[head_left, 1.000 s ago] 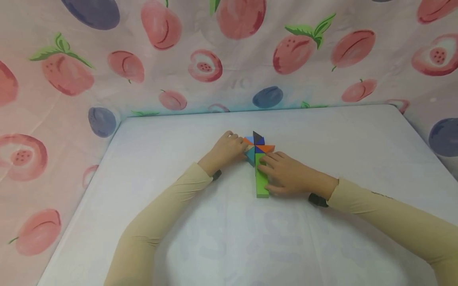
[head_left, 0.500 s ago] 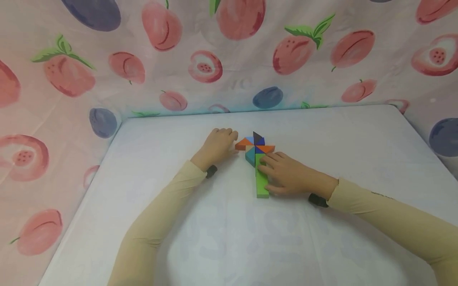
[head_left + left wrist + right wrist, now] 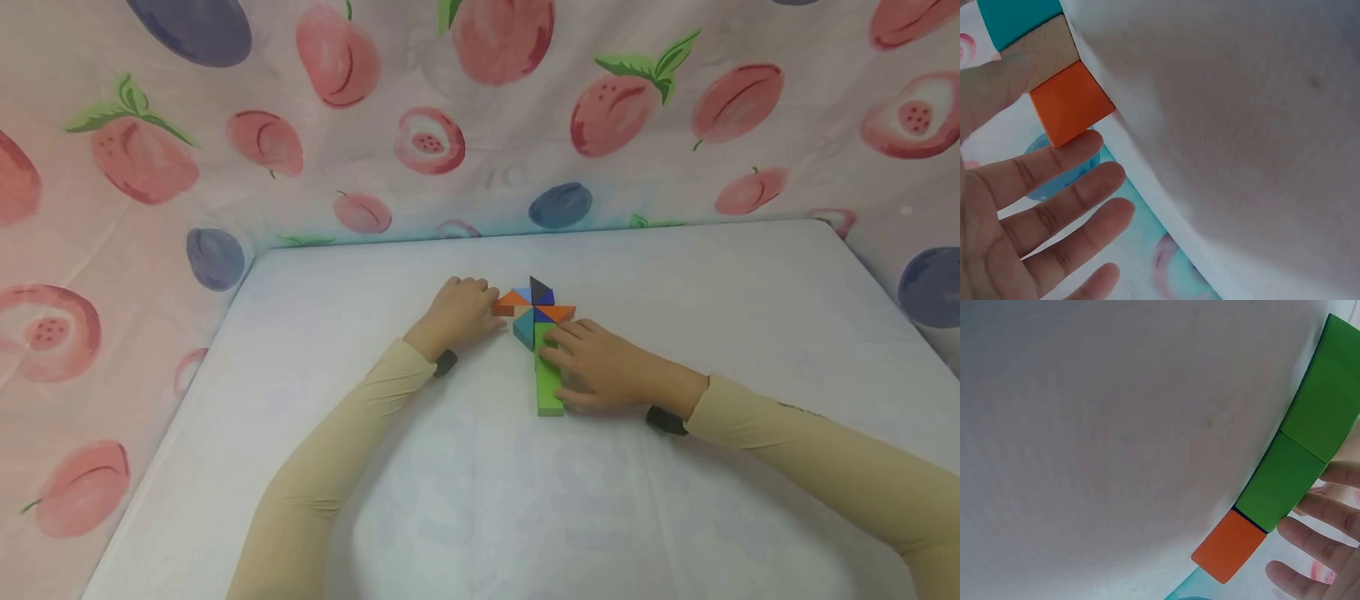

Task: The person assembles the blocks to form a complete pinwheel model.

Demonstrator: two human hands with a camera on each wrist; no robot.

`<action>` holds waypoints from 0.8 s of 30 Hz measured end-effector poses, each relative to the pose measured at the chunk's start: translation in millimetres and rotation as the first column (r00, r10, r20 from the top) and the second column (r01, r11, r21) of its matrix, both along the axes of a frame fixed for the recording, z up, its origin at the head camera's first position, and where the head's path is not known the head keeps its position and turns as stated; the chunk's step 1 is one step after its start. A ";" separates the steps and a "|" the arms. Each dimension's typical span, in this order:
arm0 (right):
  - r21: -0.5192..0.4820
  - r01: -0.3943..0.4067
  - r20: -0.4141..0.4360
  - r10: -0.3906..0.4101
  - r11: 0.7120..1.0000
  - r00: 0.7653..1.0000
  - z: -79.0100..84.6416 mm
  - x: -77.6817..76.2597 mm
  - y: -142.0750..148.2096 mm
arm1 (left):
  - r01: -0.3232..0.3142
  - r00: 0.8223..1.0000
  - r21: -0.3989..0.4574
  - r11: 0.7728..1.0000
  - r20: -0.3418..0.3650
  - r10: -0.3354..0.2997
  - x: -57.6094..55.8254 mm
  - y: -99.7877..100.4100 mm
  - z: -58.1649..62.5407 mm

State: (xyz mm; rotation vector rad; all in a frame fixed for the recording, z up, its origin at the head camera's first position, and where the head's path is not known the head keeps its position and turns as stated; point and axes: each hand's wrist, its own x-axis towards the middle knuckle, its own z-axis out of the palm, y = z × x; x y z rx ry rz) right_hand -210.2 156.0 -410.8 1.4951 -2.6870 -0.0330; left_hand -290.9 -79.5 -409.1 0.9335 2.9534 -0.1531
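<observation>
Several triangular blocks lie on the table in a pinwheel: orange [image 3: 512,300], light blue, black [image 3: 538,292], dark blue, teal [image 3: 525,327], and another orange one [image 3: 561,312] at right. Green blocks [image 3: 550,393] run down from it in a line, like a stem. My left hand [image 3: 459,312] is at the pinwheel's left tip; in the left wrist view its index fingertip touches the orange block [image 3: 1072,103], fingers extended, thumb by the bare-wood block [image 3: 1057,47]. My right hand [image 3: 606,367] rests on the green stem's right side, its fingertips against the green blocks [image 3: 1282,481].
A white cloth covers the table [image 3: 420,517]. Behind and at the sides hangs a fruit-print curtain [image 3: 495,125]. Both wrists carry small black devices, one of them the right wrist camera [image 3: 667,420].
My left hand drew back leftward from the pinwheel, uncovering the left orange block, then came slightly back toward its tip. The right hand stayed on the green blocks.
</observation>
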 end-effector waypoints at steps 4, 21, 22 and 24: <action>-0.003 0.000 -0.001 0.000 1.000 1.000 0.4 -0.1 0.1 | -0.008 1.000 0.011 1.000 -0.023 0.008 1.9 1.9 0.5; 0.013 0.005 -0.002 -0.005 1.000 1.000 0.1 -1.0 1.0 | -0.021 0.999 -0.019 1.000 -0.042 0.020 -1.8 7.1 -5.1; 0.015 0.007 0.001 -0.007 1.000 1.000 0.1 -1.1 0.9 | -0.023 0.999 -0.021 1.000 -0.037 0.023 -1.6 7.0 -5.1; 0.011 0.008 0.007 -0.008 1.000 1.000 0.2 -0.9 0.6 | -0.030 0.999 -0.019 0.999 -0.020 0.030 -1.2 6.4 -4.9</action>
